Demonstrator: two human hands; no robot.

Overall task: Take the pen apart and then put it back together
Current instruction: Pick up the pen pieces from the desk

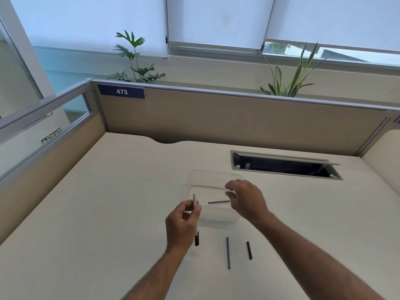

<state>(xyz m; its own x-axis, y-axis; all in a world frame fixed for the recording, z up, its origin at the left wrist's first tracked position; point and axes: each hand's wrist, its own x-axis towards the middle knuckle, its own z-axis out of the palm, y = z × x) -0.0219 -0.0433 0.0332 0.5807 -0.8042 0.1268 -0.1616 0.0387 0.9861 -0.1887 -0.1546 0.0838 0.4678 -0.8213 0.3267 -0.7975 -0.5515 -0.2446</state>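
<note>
My left hand [183,224] grips a white pen barrel [195,200] held upright, its black end [196,240] sticking out below my palm. My right hand [245,199] hovers with fingers spread over a clear plastic tray [207,176]; its fingertips are close to a thin dark pen part [218,202] lying in the tray, touching or not I cannot tell. On the desk in front of the tray lie a long thin dark refill [228,252] and a shorter black pen piece [249,250], side by side and apart.
The pale desk [108,213] is enclosed by beige partition walls [216,118] at the back and left. An open cable hatch [285,165] is sunk into the desk at the back right. Plants [136,59] stand behind the partition.
</note>
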